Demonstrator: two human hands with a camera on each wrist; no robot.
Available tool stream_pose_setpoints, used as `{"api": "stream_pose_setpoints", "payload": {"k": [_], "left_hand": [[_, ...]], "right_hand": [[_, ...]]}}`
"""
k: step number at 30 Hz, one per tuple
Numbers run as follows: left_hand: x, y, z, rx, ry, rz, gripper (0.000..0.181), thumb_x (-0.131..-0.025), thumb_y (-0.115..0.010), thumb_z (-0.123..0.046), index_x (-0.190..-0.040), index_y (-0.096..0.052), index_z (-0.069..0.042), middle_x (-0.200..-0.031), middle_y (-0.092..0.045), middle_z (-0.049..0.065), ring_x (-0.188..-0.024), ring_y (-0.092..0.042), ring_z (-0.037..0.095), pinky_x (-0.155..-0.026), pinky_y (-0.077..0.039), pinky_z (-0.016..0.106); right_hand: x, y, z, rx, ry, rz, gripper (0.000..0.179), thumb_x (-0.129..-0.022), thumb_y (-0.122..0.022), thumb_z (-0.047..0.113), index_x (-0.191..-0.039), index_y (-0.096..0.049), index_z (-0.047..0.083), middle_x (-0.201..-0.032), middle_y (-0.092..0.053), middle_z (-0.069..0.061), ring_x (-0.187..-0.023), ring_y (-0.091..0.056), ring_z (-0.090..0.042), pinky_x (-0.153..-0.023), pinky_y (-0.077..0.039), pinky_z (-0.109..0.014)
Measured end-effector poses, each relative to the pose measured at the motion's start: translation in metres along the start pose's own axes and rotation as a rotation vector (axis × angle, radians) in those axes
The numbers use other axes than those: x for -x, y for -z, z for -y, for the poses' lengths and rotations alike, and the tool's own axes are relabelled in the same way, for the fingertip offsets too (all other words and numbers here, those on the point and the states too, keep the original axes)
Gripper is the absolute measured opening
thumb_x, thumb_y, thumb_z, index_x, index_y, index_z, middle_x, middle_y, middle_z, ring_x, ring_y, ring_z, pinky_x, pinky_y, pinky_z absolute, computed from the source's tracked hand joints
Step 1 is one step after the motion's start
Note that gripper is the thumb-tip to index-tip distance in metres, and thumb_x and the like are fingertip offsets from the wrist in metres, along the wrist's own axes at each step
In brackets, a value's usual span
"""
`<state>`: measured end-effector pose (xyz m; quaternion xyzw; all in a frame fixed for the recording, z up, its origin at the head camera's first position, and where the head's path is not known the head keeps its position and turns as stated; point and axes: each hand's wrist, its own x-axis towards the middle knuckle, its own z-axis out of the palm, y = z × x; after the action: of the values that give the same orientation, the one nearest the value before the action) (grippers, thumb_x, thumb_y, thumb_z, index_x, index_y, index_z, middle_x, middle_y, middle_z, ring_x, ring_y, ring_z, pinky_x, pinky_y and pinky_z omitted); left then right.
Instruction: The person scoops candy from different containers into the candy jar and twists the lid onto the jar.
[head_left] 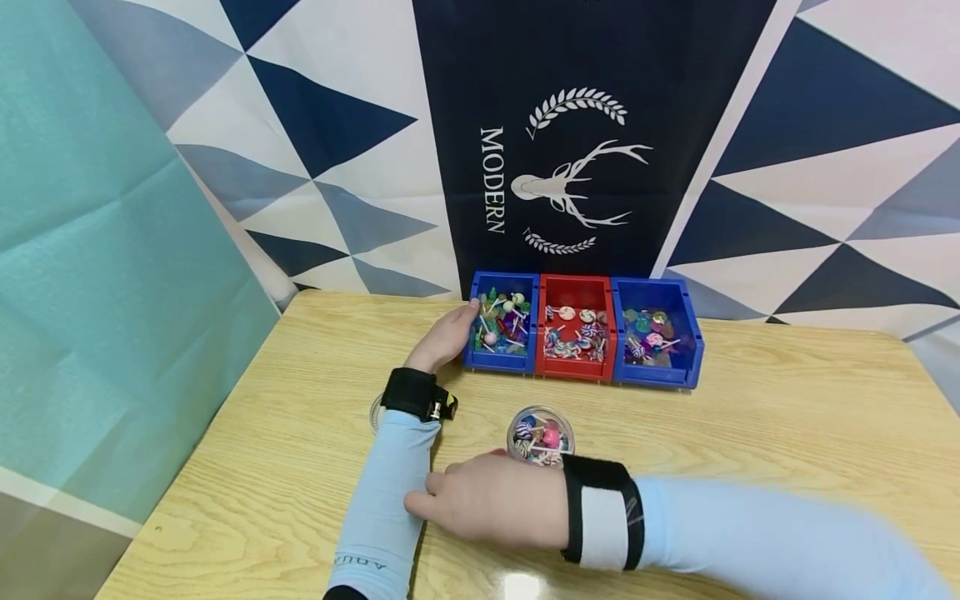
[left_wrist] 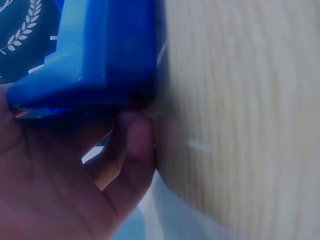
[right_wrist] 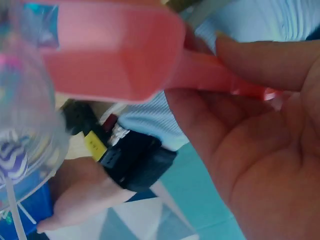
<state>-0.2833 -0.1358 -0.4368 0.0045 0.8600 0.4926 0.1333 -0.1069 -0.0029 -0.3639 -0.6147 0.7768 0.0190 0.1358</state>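
Observation:
My left hand (head_left: 444, 337) is at the left side of a blue storage bin (head_left: 501, 363) holding small lollipops and candies. In the left wrist view its thumb lies at the upper edge of the bin (left_wrist: 125, 50) and its curled fingers grip from below. My right hand (head_left: 487, 500) holds a pink plastic scoop (right_wrist: 110, 60) by the handle, thumb on one side. Blue bits show at the scoop's far end, seen partly through a clear jar (right_wrist: 57, 130). From the head view, lollipops fill that jar, just beyond the right hand; the scoop is mostly hidden there.
A red bin (head_left: 576, 367) and another blue bin (head_left: 660, 375), both with candies, adjoin the gripped one in a row. A clear round rim (head_left: 375, 412) peeks out beside the left wrist. The wooden table (head_left: 787, 417) meets a patterned cloth backdrop (head_left: 825, 192).

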Motion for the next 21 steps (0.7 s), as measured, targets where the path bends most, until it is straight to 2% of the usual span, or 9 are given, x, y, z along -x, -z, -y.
{"api": "stream_pose_setpoints", "payload": {"k": [2, 4, 9, 12, 15, 18, 21], "left_hand": [[0.0, 0.0, 0.0, -0.003, -0.004, -0.002, 0.065, -0.108, -0.022, -0.053, -0.155, -0.037, -0.012, -0.151, -0.045, 0.012, -0.139, -0.039, 0.028, -0.116, -0.024, 0.047], [0.0, 0.0, 0.0, -0.001, -0.009, -0.003, 0.064, -0.108, -0.022, -0.052, -0.154, -0.037, -0.011, -0.15, -0.045, 0.012, -0.139, -0.04, 0.028, -0.116, -0.025, 0.047], [0.0, 0.0, 0.0, 0.004, -0.024, -0.004, 0.064, -0.108, -0.022, -0.051, -0.154, -0.037, -0.009, -0.151, -0.045, 0.012, -0.141, -0.037, 0.028, -0.116, -0.024, 0.046], [0.0, 0.0, -0.001, 0.007, -0.024, -0.003, 0.064, -0.108, -0.022, -0.051, -0.154, -0.037, -0.009, -0.151, -0.044, 0.013, -0.142, -0.036, 0.028, -0.117, -0.024, 0.046], [0.001, 0.0, -0.001, 0.007, -0.015, 0.001, 0.065, -0.108, -0.022, -0.052, -0.154, -0.037, -0.009, -0.153, -0.043, 0.012, -0.143, -0.034, 0.029, -0.117, -0.023, 0.047], [0.0, 0.0, -0.001, 0.008, -0.01, 0.005, 0.065, -0.108, -0.022, -0.052, -0.154, -0.037, -0.009, -0.154, -0.041, 0.012, -0.144, -0.032, 0.029, -0.117, -0.022, 0.047], [0.001, 0.0, 0.0, 0.01, -0.012, 0.007, 0.065, -0.108, -0.022, -0.052, -0.154, -0.037, -0.009, -0.154, -0.041, 0.012, -0.144, -0.032, 0.029, -0.117, -0.022, 0.047]], "right_hand": [[0.004, -0.007, 0.007, 0.029, -0.026, -0.042, 0.017, -0.1, -0.061, 0.018, -0.115, -0.055, 0.02, -0.09, -0.06, 0.008, -0.073, -0.054, -0.001, -0.06, -0.046, -0.016], [0.008, -0.015, 0.013, 0.083, -0.015, -0.094, 0.017, -0.099, -0.064, 0.022, -0.114, -0.058, 0.018, -0.088, -0.061, 0.008, -0.074, -0.054, -0.001, -0.065, -0.047, -0.015], [0.019, -0.04, 0.023, 0.24, 0.066, -0.248, 0.023, -0.097, -0.064, 0.041, -0.105, -0.068, 0.021, -0.089, -0.064, 0.01, -0.077, -0.056, -0.002, -0.074, -0.049, -0.015], [0.021, -0.055, 0.026, 0.274, 0.108, -0.263, 0.034, -0.098, -0.057, 0.053, -0.111, -0.069, 0.024, -0.094, -0.067, 0.013, -0.083, -0.057, -0.002, -0.079, -0.047, -0.015], [0.021, -0.068, 0.03, 0.346, 0.151, -0.276, 0.036, -0.098, -0.056, 0.054, -0.118, -0.069, 0.028, -0.098, -0.068, 0.016, -0.087, -0.058, 0.0, -0.083, -0.045, -0.014], [0.023, -0.074, 0.035, 0.427, 0.188, -0.302, 0.033, -0.095, -0.061, 0.053, -0.119, -0.068, 0.031, -0.099, -0.068, 0.018, -0.089, -0.057, 0.001, -0.085, -0.042, -0.014], [0.028, -0.074, 0.04, 0.53, 0.217, -0.374, 0.03, -0.092, -0.065, 0.05, -0.116, -0.067, 0.033, -0.094, -0.065, 0.02, -0.088, -0.054, 0.001, -0.085, -0.04, -0.016]]}}
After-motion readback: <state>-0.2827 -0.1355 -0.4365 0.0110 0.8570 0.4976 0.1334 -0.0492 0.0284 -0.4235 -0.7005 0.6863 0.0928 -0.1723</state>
